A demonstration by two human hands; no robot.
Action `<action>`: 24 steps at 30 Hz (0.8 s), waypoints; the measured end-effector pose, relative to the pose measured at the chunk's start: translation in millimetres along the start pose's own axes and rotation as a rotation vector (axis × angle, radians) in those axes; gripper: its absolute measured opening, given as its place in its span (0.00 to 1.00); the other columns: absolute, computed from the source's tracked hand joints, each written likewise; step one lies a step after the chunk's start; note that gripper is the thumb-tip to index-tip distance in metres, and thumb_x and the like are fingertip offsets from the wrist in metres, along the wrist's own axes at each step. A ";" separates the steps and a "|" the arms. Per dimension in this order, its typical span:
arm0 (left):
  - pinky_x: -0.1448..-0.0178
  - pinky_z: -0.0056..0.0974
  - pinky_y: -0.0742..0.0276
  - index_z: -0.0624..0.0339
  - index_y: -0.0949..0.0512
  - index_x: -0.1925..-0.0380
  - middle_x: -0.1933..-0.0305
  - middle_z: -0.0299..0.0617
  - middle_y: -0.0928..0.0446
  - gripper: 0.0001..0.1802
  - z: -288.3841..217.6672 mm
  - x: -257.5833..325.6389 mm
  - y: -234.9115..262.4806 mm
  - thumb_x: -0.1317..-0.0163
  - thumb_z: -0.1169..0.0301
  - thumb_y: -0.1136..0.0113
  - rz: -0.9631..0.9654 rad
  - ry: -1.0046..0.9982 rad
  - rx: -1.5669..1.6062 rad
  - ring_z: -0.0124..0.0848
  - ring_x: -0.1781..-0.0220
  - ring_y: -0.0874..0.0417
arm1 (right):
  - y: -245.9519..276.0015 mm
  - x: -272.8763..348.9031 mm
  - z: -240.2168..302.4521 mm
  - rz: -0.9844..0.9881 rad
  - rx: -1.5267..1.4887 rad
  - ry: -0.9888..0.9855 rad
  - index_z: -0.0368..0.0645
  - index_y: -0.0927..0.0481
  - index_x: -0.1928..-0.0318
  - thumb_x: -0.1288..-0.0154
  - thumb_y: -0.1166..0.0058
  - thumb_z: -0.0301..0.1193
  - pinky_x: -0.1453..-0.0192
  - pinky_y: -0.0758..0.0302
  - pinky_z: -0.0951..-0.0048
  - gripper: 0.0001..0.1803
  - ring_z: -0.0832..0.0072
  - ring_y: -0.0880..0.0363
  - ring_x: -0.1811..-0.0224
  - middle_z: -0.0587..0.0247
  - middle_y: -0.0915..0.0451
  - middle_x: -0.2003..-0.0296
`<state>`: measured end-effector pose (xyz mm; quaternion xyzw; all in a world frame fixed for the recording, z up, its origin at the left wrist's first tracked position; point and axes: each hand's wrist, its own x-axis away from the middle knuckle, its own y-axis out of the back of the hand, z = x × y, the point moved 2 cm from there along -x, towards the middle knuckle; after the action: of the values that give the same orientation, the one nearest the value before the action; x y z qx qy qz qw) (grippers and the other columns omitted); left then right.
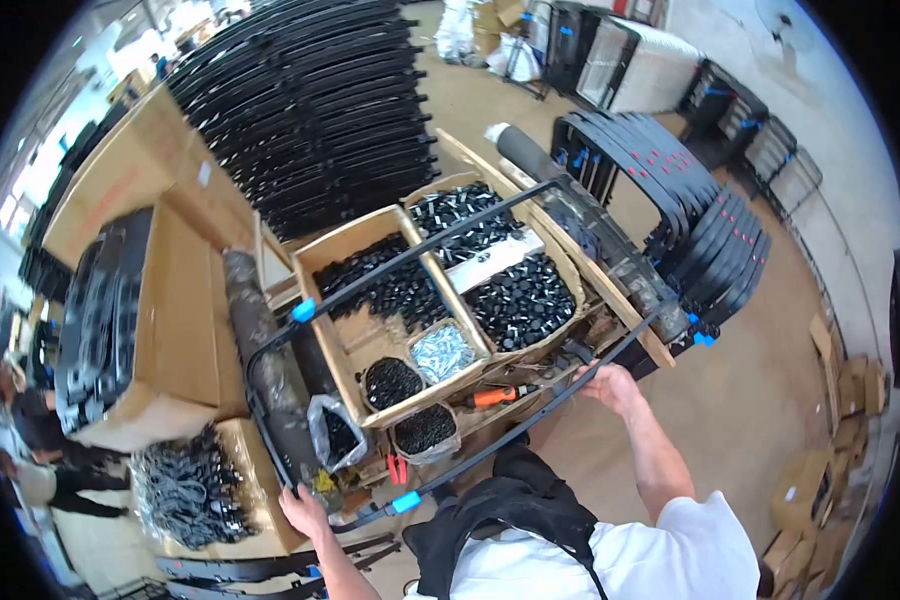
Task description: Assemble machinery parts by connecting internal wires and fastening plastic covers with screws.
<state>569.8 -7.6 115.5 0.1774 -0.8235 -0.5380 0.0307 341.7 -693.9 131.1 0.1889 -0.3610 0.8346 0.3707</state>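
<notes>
A black rectangular frame (510, 436) with rounded corners and blue tape-like pieces is held tilted over a workbench. My left hand (305, 512) grips its near left corner. Farther right, my right hand (610, 388) has its fingers closed around the near bar. Beneath the frame stands a wooden divided tray (460, 305) of small black parts (380, 285). A box of silvery-blue screws (442, 352) and a tub of black pieces (392, 383) sit in its near part. An orange-bodied power tool (495, 397) and red-handled pliers (397, 468) lie at the bench's near side.
A tall stack of black frames (310, 110) rises beyond the bench. Curved black frames (700, 200) stand at the right. An open cardboard box (180, 310) and a carton of black looped parts (195, 495) are on the left. Other people (55, 480) stand at far left.
</notes>
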 end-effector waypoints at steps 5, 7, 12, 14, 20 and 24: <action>0.31 0.56 0.27 0.74 0.23 0.37 0.37 0.65 0.21 0.30 -9.5 -3.5 -5.5 0.26 0.58 0.39 0.067 -0.034 -0.094 0.62 0.35 0.22 | 95.7 -67.4 -6.0 -0.466 1.315 0.302 0.40 0.22 0.39 0.37 0.36 0.36 0.38 0.20 0.50 0.27 0.46 0.16 0.44 0.44 0.15 0.47; 0.26 0.53 0.30 0.74 0.25 0.33 0.34 0.66 0.22 0.32 -9.5 -10.7 10.9 0.27 0.58 0.39 0.146 -0.013 -0.181 0.60 0.32 0.22 | 86.7 -98.6 -1.1 -0.428 1.749 0.552 0.37 0.25 0.35 0.36 0.33 0.45 0.32 0.23 0.50 0.35 0.43 0.21 0.36 0.38 0.21 0.37; 0.31 0.52 0.24 0.72 0.23 0.36 0.37 0.64 0.20 0.24 -83.3 -18.4 32.9 0.26 0.66 0.43 -0.062 -0.184 -0.152 0.57 0.37 0.19 | 85.9 -177.4 -32.3 -0.111 1.824 0.142 0.25 0.34 0.27 0.38 0.31 0.57 0.21 0.31 0.55 0.54 0.49 0.30 0.23 0.31 0.32 0.27; 0.34 0.46 0.21 0.71 0.20 0.39 0.44 0.58 0.16 0.21 -191.8 4.9 21.8 0.24 0.67 0.43 -0.014 -0.264 0.029 0.46 0.42 0.15 | 102.1 -189.8 -50.2 -0.216 1.959 0.346 0.24 0.25 0.35 0.36 0.36 0.45 0.37 0.18 0.57 0.39 0.53 0.15 0.39 0.33 0.17 0.43; 0.42 0.34 0.18 0.70 0.17 0.44 0.50 0.44 0.14 0.15 -391.7 67.9 -43.6 0.20 0.70 0.42 0.488 -0.415 0.460 0.31 0.49 0.14 | 61.0 -116.3 7.4 -0.185 1.636 0.294 0.32 0.21 0.44 0.39 0.39 0.35 0.44 0.15 0.52 0.26 0.48 0.14 0.45 0.39 0.17 0.52; 0.39 0.35 0.18 0.69 0.17 0.43 0.49 0.46 0.12 0.14 -512.8 141.0 -114.6 0.20 0.72 0.44 0.932 -0.511 0.670 0.32 0.47 0.11 | 103.9 9.3 67.3 -0.228 1.569 0.250 0.34 0.21 0.45 0.39 0.37 0.38 0.43 0.17 0.49 0.25 0.45 0.15 0.45 0.37 0.18 0.51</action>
<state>591.4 -543.3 208.0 -0.3345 -0.9195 -0.2062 0.0070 260.3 -787.7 133.4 0.3353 0.3967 0.8170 0.2504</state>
